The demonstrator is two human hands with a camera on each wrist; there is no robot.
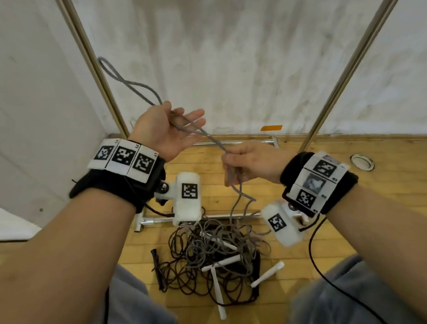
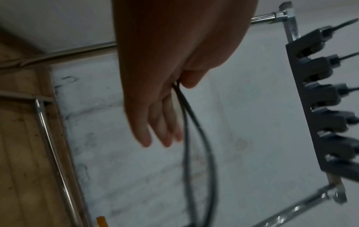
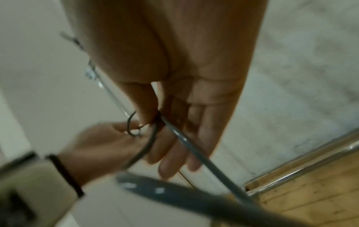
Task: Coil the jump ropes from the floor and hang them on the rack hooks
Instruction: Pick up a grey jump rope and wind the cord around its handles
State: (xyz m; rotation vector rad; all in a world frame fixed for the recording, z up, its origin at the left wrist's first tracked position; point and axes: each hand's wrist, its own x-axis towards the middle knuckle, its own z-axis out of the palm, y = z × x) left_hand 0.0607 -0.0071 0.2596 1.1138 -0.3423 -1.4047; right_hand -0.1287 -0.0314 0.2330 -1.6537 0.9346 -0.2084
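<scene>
Two bare forearms, each banded with a black wrist strap carrying coded white tiles, reach forward over the wooden floor (image 1: 388, 192). Left hand (image 1: 165, 131) is raised palm up with its fingers (image 2: 155, 127) nearly straight, and strands of a grey jump rope (image 1: 218, 145) lie across the palm, pinned by the thumb; a loop of that rope stands up above the hand toward the left rack pole (image 1: 95, 60). Right hand (image 1: 253, 163), lower and just right of the left one, pinches the same rope between thumb and curled forefinger, its other fingers looser. From that pinch the rope drops to the tangled pile (image 1: 214, 256) on the floor, just in front of the rack's near base bar (image 1: 157, 220).

In the pile I count at least two ropes, one grey and one dark brown, and about five white handles (image 1: 268, 274), with one black handle (image 1: 156, 269) at its left edge; the tangle hides any exact count. Two upright poles frame the rack, the right pole (image 1: 343, 76) well apart from the left, with open wall between them. Beyond the pile lies the far base bar (image 1: 232, 142) against the wall foot. The left wrist view shows a grey hook strip (image 2: 318, 107) with about six hooks, blurred, past the fingertips.
</scene>
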